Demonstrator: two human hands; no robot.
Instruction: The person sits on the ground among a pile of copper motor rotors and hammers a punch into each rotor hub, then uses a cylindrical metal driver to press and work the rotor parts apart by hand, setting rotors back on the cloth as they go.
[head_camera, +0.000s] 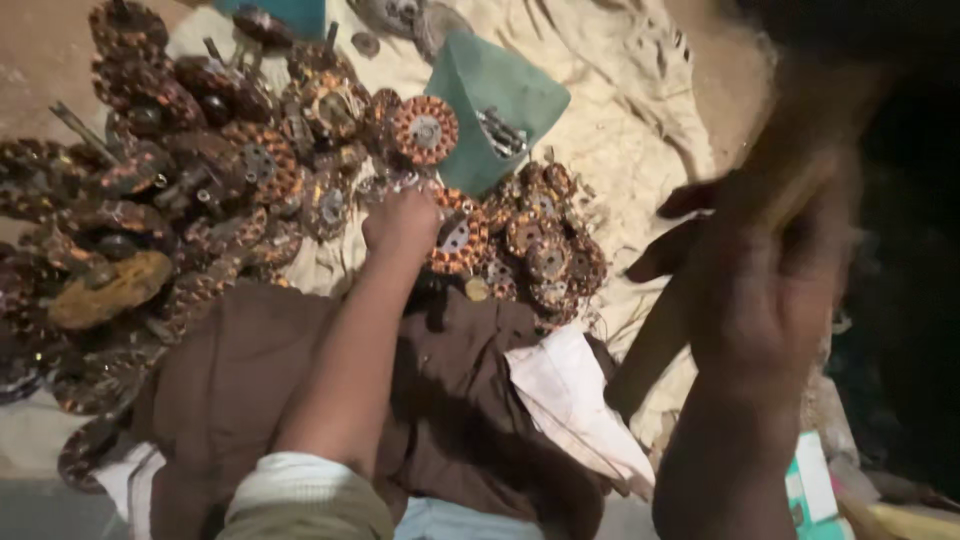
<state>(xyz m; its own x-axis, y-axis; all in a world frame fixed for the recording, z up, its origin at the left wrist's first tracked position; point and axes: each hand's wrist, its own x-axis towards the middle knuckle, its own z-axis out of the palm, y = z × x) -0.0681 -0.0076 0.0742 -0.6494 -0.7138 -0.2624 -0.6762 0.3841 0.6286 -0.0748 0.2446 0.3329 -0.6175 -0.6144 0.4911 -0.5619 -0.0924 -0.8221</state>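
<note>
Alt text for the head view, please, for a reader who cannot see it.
Seen from above, the left hand reaches into a heap of copper-wound motor stators on a pale cloth, touching one stator at the heap's edge. The right hand is raised and blurred. A green box lies beyond, brown fabric in front.

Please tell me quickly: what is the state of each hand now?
Left hand: closed on a copper-wound stator at the pile's edge.
Right hand: raised, blurred, seems to hold a wooden handle; grip unclear.
</note>
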